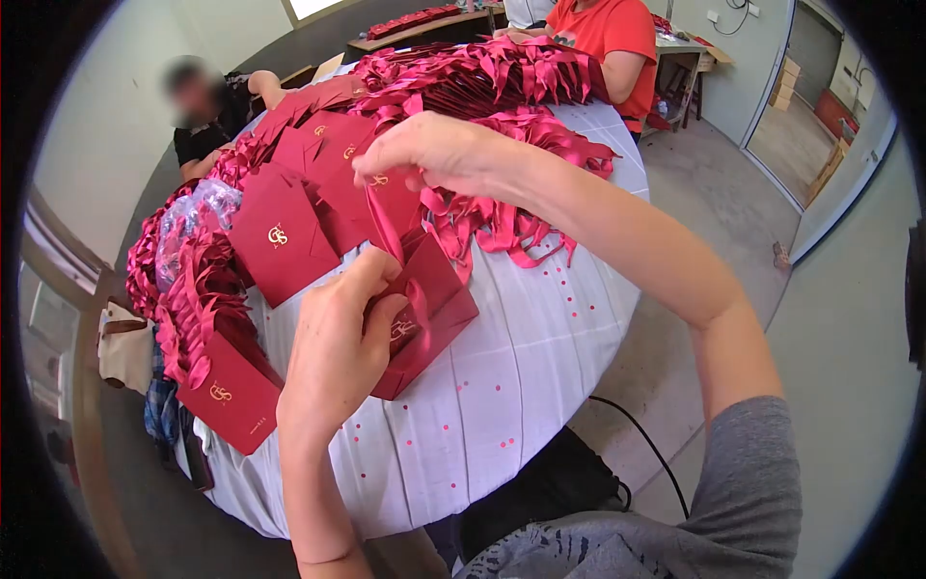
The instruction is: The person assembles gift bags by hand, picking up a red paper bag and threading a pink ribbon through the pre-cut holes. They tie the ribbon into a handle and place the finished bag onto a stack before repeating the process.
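Note:
A red paper gift bag [446, 323] with a gold logo stands on the table in front of me. My left hand [345, 323] is closed at the bag's near left upper edge, thumb and fingers pinching it by the ribbon. Above the bag, my right hand [410, 159] pinches the upper end of a pink-red ribbon [383, 220] and holds it up taut. The ribbon runs down to the bag's opening, and another length hangs over the bag's front. Part of the bag is hidden behind my left hand.
Flat red bags [280, 232] lie beyond my left hand, with ribboned bags heaped at the back [482, 72] and left [198, 299]. Clear plastic [198, 217] lies among them. Small red dots are scattered on the white tablecloth [521, 347]. Two people sit across the table.

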The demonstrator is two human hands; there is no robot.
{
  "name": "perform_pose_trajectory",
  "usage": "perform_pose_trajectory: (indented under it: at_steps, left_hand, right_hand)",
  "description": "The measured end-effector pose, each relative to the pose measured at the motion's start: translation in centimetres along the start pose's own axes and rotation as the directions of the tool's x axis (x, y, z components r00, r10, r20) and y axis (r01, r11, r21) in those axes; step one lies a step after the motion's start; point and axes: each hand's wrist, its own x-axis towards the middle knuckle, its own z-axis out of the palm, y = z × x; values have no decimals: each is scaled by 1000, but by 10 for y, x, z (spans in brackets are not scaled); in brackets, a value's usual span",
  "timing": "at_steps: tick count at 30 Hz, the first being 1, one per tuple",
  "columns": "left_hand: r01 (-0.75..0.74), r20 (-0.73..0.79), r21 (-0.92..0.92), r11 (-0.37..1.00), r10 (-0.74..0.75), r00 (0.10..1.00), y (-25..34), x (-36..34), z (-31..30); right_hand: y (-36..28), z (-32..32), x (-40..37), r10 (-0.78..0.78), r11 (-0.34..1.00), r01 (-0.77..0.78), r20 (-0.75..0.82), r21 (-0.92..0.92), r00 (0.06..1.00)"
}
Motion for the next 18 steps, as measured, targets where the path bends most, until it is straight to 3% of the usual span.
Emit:
perform_pose_trajectory:
  at_steps: [1,3,4,6,7,9,12,13,14,16,18]
  left_hand:
    - [45,24,-18,999,-44,999,3,1,-2]
    - [91,47,-31,995,-90,995,3,1,-2]
    - [44,38,16,999,-44,998,-2,0,0]
    - [0,25,69,998,-2,1000,-7,0,0]
    - [-1,37,76,997,-2,999,-8,0,-1]
    - [0,47,91,996,-5,999,-5,2,-5]
    - [101,141,39,994,-106,984,2,4,-8]
    - [18,97,73,997,-26,995,0,3,-6]
    - [-61,57,110,992,55,997,-1,3,-4]
    - [-39,70,156,987,28,997,1,2,-2]
    - [-17,75,208,978,1,997,0,1,0]
  right_hand:
    - [5,-5,6,-3,1000,3,0,3,1000]
    - [15,-11,15,-40,955,61,-78,289,996]
    - [20,-13,15,-82,928,102,-70,357,994]
    - [32,-15,15,-105,840,96,-14,534,994]
    - [39,-14,16,-210,796,132,66,590,976]
    - [52,-11,5,-156,763,-9,197,647,968]
    - [63,-3,-10,-106,861,-93,357,500,928]
    - [66,-1,-15,-156,960,51,376,276,913]
    - [67,1,-19,-154,958,46,375,281,914]
    - [51,8,-30,-248,968,223,325,114,913]
    - [46,12,-35,-180,982,157,252,110,951]
